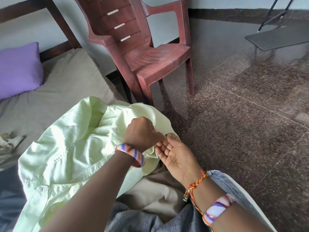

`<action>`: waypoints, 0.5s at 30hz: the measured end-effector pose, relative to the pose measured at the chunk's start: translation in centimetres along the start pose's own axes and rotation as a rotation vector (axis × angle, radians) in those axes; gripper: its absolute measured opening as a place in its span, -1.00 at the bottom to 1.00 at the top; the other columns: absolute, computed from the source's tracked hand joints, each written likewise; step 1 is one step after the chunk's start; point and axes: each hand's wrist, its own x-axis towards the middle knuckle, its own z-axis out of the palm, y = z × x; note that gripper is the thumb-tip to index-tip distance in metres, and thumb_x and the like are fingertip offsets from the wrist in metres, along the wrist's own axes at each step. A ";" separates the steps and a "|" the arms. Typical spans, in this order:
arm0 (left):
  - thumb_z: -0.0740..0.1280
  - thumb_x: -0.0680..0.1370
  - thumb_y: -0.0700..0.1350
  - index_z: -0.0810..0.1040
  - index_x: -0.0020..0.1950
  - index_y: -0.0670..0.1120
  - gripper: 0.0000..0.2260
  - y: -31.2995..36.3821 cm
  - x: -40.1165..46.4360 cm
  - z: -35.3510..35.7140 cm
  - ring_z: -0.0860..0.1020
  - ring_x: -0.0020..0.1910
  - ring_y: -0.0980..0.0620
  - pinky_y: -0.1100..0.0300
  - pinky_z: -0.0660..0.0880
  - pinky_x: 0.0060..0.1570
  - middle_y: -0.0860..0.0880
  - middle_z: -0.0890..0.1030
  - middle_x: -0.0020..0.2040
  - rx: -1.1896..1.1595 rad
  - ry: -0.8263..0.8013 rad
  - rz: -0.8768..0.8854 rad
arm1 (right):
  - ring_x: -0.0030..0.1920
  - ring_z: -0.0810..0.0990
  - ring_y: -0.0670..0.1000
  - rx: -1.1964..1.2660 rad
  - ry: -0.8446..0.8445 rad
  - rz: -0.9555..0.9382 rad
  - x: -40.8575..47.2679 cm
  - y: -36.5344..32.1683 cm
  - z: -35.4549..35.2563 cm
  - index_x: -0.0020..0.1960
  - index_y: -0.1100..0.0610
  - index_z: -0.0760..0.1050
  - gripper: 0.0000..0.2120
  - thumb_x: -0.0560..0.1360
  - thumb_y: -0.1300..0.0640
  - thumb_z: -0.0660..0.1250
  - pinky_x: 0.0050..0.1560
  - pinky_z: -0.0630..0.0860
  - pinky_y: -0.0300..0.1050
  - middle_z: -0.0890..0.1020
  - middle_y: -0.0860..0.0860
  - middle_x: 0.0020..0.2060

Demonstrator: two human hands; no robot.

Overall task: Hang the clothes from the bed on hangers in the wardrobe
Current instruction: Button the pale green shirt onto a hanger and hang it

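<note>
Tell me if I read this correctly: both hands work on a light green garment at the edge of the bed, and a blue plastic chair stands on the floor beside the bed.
One detail is wrong: the chair is reddish-brown, not blue, as the head view shows. The rest holds: both hands, left hand and right hand, work on the light green garment at the edge of the bed.

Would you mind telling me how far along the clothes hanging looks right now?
Nothing looks hung: no hanger or wardrobe is in view. In hand: the left hand grips the pale green garment on the bed, the right hand open at its edge. Left: another crumpled cloth on the bed.
</note>
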 end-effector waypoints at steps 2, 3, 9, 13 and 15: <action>0.40 0.39 -0.07 0.64 -0.15 -0.16 -0.82 0.1 -0.3 0.3 0.59 -0.18 -0.05 0.09 0.57 -0.17 -0.08 0.64 -0.19 0.072 -0.024 0.012 | -0.20 0.52 -0.03 0.033 0.046 -0.011 0.5 -0.3 -0.1 0.07 0.14 0.45 -0.86 0.56 0.09 0.24 -0.12 0.51 -0.14 0.54 0.05 -0.21; 0.39 0.39 -0.07 0.64 -0.14 -0.16 -0.82 0.0 -0.6 0.7 0.59 -0.18 -0.06 0.09 0.58 -0.17 -0.08 0.64 -0.18 0.092 -0.032 0.028 | -0.21 0.53 -0.01 0.042 0.080 -0.024 0.9 -0.5 -0.2 0.13 0.13 0.45 -0.79 0.55 0.07 0.26 -0.19 0.53 -0.14 0.56 0.06 -0.19; 0.35 0.46 -0.15 0.68 -0.05 -0.15 -0.84 -1.0 -3.0 -0.1 0.61 -0.11 0.06 0.32 0.51 -0.09 -0.05 0.68 -0.11 -0.105 -0.243 0.259 | -0.09 0.58 0.19 -0.105 0.252 -0.214 3.7 -1.9 0.2 0.41 0.09 0.25 -0.42 0.47 0.48 0.16 -0.23 0.59 0.13 0.52 0.24 0.19; 0.37 0.46 0.00 0.59 0.11 -0.08 -0.73 -3.3 -2.7 -3.8 0.60 -0.18 0.05 0.29 0.49 -0.22 0.04 0.64 -0.09 -0.561 -0.130 0.047 | 0.22 0.49 0.07 -0.698 0.176 -0.588 3.3 -1.1 4.0 0.41 0.07 0.35 -0.36 0.44 0.54 0.05 0.33 0.37 -0.09 0.50 0.10 0.25; 0.40 0.40 0.02 0.51 0.15 -0.04 -0.65 -4.9 -2.9 -4.5 0.61 -0.17 0.07 0.29 0.51 -0.23 0.10 0.64 -0.16 -1.071 0.140 -0.179 | 0.27 0.47 0.04 -1.363 -0.100 -0.853 2.5 1.3 6.4 0.33 0.11 0.46 -0.45 0.44 0.49 0.11 0.32 0.34 -0.21 0.52 0.06 0.25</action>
